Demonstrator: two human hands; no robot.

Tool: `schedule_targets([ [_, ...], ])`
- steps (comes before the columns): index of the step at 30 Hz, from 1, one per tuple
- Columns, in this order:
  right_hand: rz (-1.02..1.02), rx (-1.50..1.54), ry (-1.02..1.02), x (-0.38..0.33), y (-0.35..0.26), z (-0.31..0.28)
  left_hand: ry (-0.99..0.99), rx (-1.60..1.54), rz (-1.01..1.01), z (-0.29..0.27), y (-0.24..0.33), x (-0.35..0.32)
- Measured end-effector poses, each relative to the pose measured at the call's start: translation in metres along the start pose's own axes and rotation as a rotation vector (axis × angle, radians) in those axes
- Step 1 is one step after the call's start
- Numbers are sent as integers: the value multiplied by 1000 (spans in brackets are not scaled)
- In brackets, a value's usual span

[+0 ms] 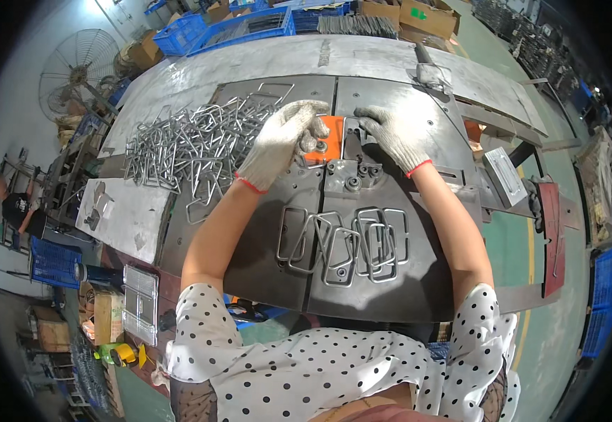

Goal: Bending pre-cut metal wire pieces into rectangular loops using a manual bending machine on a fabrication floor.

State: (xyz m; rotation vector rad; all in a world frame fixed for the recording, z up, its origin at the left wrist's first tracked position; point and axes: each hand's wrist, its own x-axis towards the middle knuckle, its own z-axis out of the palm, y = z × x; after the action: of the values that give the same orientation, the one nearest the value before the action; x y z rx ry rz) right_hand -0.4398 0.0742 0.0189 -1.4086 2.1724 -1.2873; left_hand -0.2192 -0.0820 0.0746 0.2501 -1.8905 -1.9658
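My left hand point(285, 141), in a white knitted glove, is at the left edge of an orange block point(333, 138). Its fingers curl inward, and what they hold, if anything, is hidden. Across the block, my right hand point(390, 135), gloved too, reaches over a dark metal fixture point(352, 177) with fingers bent but apart. Bent wire shows by its fingertips; no grip on it is visible. Several rectangular wire rings point(339, 276) lie overlapping on the steel plate nearer to me. Left of my left hand spreads a big tangled pile of similar wire rings point(179, 144).
The worktable point(263, 53) has a grey steel plate point(249, 281) on top. Blue crates point(249, 32) and cardboard boxes stand beyond it. A large fan point(78, 74) is at the far left, with another person point(21, 211) below it. A red metal piece point(551, 239) is at right.
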Motion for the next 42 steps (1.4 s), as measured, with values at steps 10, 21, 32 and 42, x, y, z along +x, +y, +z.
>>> schedule_targets([
  [10, -198, -472, 131, -2, 16, 0, 44, -14, 12, -5, 0, -1],
  [21, -304, -884, -11, -18, 27, -2, 18, -35, -17, 11, -2, 10],
  [32, -263, -855, -93, -17, 27, -5, -300, -7, 81, 41, -23, 47],
  [42, -318, -849, -58, -18, 29, -4, -270, -80, 23, 39, -44, 46],
])
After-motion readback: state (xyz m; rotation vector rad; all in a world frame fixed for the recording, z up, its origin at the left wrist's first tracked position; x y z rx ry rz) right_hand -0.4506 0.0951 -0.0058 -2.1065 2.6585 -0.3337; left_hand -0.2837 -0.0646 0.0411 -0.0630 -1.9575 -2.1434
